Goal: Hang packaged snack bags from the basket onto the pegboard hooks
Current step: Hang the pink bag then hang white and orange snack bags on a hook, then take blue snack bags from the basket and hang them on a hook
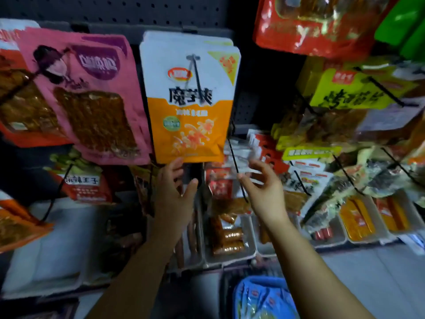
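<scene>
pink bag [87, 95]: hangs on pegboard [138, 10], far left
white-orange bag [190, 100]: on hook [194, 65], centre
left hand [174, 192]: fingers loose, spread, tips at that bag's bottom edge, holding nothing
right hand [264, 189]: fingers wide, empty, beside bare hook [236, 166]
blue bags [264, 298]: bottom edge, container unclear

clear plastic trays [230, 254] are sitting in a row on the lower shelf, holding wrapped sausages [227, 240] and orange packets [356, 222]; pale grey floor [368, 272] is showing at lower right.
</scene>
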A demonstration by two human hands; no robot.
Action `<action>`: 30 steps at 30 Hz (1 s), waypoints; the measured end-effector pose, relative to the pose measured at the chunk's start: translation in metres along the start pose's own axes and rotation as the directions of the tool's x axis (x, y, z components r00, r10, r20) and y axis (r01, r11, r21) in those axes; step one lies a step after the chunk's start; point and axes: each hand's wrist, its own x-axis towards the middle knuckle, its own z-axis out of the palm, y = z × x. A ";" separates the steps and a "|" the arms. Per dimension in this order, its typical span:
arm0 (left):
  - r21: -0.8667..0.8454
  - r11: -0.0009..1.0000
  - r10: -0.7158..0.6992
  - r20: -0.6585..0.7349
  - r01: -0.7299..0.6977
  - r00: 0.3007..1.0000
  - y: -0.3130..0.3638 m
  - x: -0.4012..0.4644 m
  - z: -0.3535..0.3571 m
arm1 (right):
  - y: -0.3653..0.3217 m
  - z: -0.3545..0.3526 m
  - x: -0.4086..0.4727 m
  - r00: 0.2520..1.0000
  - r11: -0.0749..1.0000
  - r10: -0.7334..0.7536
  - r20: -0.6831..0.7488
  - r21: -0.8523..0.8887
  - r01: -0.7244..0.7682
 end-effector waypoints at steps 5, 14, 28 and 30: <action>-0.060 0.997 -0.033 0.341 0.057 0.939 -0.006 -0.070 0.048 | 0.063 -0.072 -0.069 0.988 0.987 0.127 -0.085 0.105 -0.118; 0.225 0.900 -0.415 0.708 0.374 0.571 -0.199 -0.214 0.197 | 0.315 -0.159 -0.203 0.705 0.707 0.705 -0.078 -0.002 -0.707; 0.500 0.776 -0.629 0.571 0.384 0.527 -0.571 -0.318 0.391 | 0.744 -0.092 -0.251 0.373 0.366 0.915 -0.156 -0.070 -0.928; 0.451 0.792 -0.611 0.580 0.411 0.540 -0.589 -0.316 0.413 | 0.776 -0.082 -0.243 0.378 0.397 0.905 -0.195 0.069 -0.915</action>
